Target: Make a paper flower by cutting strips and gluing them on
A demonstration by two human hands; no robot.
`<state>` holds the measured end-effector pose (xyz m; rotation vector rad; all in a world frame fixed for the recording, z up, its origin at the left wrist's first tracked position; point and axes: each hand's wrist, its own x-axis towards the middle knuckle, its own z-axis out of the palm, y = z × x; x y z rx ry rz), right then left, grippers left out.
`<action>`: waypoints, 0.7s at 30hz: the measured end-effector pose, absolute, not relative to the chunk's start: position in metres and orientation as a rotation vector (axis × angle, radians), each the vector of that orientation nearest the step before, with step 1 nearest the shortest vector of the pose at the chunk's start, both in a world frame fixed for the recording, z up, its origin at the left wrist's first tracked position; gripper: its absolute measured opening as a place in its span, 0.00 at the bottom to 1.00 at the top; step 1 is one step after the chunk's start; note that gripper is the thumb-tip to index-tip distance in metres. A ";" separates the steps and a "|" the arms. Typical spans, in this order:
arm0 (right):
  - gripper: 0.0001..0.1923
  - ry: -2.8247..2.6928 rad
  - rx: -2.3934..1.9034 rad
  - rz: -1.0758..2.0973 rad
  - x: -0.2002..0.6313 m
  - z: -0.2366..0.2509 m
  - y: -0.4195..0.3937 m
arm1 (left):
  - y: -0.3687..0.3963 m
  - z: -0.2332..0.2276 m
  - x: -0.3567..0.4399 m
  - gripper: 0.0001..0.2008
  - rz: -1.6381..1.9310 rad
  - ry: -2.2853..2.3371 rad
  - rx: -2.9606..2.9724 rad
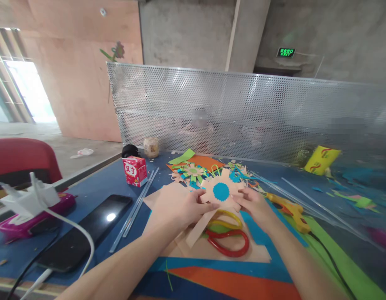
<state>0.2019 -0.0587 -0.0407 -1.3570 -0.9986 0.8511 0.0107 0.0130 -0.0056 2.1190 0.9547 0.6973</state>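
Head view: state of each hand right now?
Left hand: closed, fingers pinching the left edge of the paper flower.
Right hand: closed, fingers pinching the paper flower's right edge.

A blue table (96, 189) carries a phone (83, 231), a red carton (135, 170), glue sticks (135, 208), paper sheets (230, 279), scissors (227, 241); a glue gun (289, 210) lies right.

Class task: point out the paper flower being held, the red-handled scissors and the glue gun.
paper flower (221, 191), head view, on its blue centre disc
red-handled scissors (229, 246), head view, on the red loop handle
glue gun (290, 210), head view, on its yellow body
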 end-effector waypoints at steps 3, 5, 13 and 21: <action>0.13 -1.063 -1.326 0.871 0.201 -0.039 -0.061 | 0.024 -0.018 0.006 0.19 0.763 0.954 2.276; 0.13 -1.094 -1.309 0.891 0.201 -0.039 -0.061 | 0.029 -0.024 0.004 0.22 0.790 0.998 2.352; 0.19 -1.096 -1.339 0.857 0.203 -0.045 -0.059 | 0.027 -0.028 0.004 0.27 0.674 1.108 2.284; 0.12 -0.911 -1.279 0.829 0.193 -0.039 -0.058 | 0.011 -0.005 0.010 0.15 0.757 0.939 1.958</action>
